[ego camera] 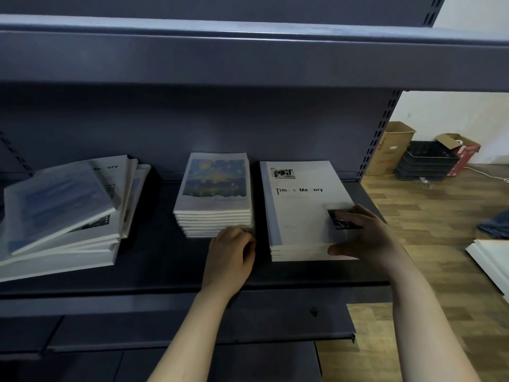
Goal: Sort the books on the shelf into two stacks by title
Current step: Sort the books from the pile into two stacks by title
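On the shelf (pixel 165 260), left hand (pixel 231 252) curled against the painted-cover stack (pixel 214 194), right hand (pixel 366 235) apparently gripping the Time & Memory stack (pixel 300 210).

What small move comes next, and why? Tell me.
Probably free the left hand from the painted-cover stack and reach for the messy pile at the left: both sorted stacks look squared, while that pile still mixes titles, a Time & Memory cover showing.

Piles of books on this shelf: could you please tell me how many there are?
3. A messy, unsorted heap at the left, a neat painted-cover stack in the middle, and a Time & Memory stack at the right. More may sit beyond the left edge.
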`<act>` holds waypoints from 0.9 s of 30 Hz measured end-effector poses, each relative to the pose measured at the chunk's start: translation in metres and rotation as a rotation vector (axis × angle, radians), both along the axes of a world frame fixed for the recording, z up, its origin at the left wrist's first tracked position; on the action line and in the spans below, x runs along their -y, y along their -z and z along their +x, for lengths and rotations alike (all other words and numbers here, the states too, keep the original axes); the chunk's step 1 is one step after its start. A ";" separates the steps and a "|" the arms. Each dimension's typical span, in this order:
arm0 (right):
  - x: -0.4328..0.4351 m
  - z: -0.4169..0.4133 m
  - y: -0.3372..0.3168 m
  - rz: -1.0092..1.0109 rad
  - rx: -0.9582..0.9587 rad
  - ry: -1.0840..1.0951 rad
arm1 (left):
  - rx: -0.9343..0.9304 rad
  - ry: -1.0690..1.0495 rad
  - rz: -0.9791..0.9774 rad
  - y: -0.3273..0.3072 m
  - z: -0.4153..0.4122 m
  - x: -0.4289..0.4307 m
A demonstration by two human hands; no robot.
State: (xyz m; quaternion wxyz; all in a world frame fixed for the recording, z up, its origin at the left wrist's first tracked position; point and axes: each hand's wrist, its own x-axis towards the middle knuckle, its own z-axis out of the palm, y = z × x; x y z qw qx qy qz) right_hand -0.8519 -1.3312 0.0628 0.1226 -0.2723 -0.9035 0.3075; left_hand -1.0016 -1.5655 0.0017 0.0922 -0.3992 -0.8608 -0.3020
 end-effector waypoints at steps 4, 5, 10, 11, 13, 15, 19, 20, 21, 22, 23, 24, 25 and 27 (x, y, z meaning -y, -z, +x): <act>-0.006 -0.005 0.005 -0.019 -0.012 0.002 | -0.001 -0.006 0.003 -0.001 0.000 -0.001; -0.006 -0.005 0.006 -0.020 -0.014 0.010 | -0.003 -0.008 0.004 -0.001 0.000 -0.001; -0.005 -0.006 0.008 -0.020 0.001 0.024 | 0.002 -0.011 -0.002 -0.001 0.002 0.000; -0.004 -0.005 0.008 -0.022 0.004 0.024 | 0.000 -0.010 -0.002 -0.001 0.002 0.000; -0.003 -0.004 0.009 -0.026 0.007 0.026 | -0.006 -0.007 -0.002 -0.002 0.003 0.001; -0.002 -0.003 0.010 -0.026 0.015 0.023 | -0.008 -0.003 0.000 -0.002 0.004 0.002; 0.002 -0.003 0.008 -0.017 0.015 0.038 | 0.031 0.022 0.008 -0.003 0.003 0.005; 0.005 -0.002 0.006 0.004 0.024 0.056 | 0.044 0.027 0.012 -0.004 0.004 0.006; 0.010 -0.002 0.004 0.062 0.035 0.077 | 0.062 0.025 0.020 -0.006 0.006 0.008; 0.014 -0.002 0.003 0.171 0.041 0.077 | 0.081 0.015 0.035 -0.008 0.007 0.010; 0.018 -0.003 0.002 0.273 0.025 0.059 | 0.100 0.002 0.055 -0.010 0.009 0.012; 0.024 -0.004 0.000 0.310 -0.002 0.037 | 0.114 -0.012 0.076 -0.012 0.009 0.015; 0.030 -0.006 -0.001 0.297 -0.026 0.010 | 0.120 -0.023 0.090 -0.015 0.009 0.018; 0.043 -0.013 -0.005 0.258 -0.055 -0.047 | 0.099 -0.041 0.090 -0.019 0.005 0.024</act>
